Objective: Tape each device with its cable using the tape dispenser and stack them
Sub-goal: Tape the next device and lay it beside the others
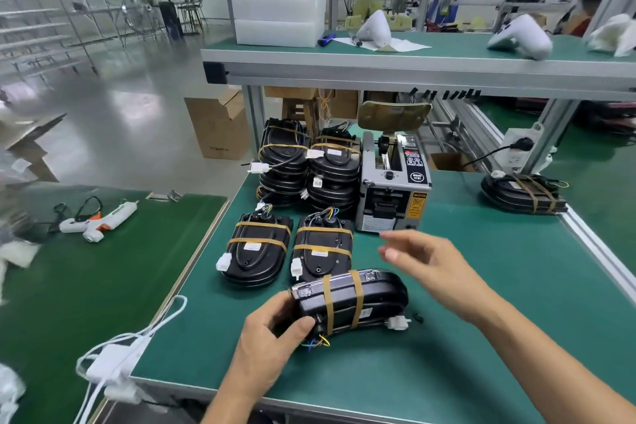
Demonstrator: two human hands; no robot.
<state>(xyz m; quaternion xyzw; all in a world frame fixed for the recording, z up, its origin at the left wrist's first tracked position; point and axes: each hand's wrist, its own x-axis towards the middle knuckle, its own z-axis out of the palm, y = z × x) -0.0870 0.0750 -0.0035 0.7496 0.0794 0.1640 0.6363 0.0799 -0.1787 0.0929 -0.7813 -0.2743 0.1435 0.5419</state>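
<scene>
My left hand (272,337) grips the near end of a black device (371,299) that lies on its side on the green mat. Two tan tape bands hold its cable and white connector against it. My right hand (430,265) hovers open above and to the right of the device, just in front of the tape dispenser (392,189). Two taped devices (256,251) lie flat side by side behind the held one. Two stacks of taped devices (309,165) stand further back, left of the dispenser.
Another taped device (523,191) sits at the far right near the table rail. A white glue gun (99,220) lies on the left table. White cables and a power adapter (113,358) hang at the gap between tables. A raised shelf (378,62) spans overhead.
</scene>
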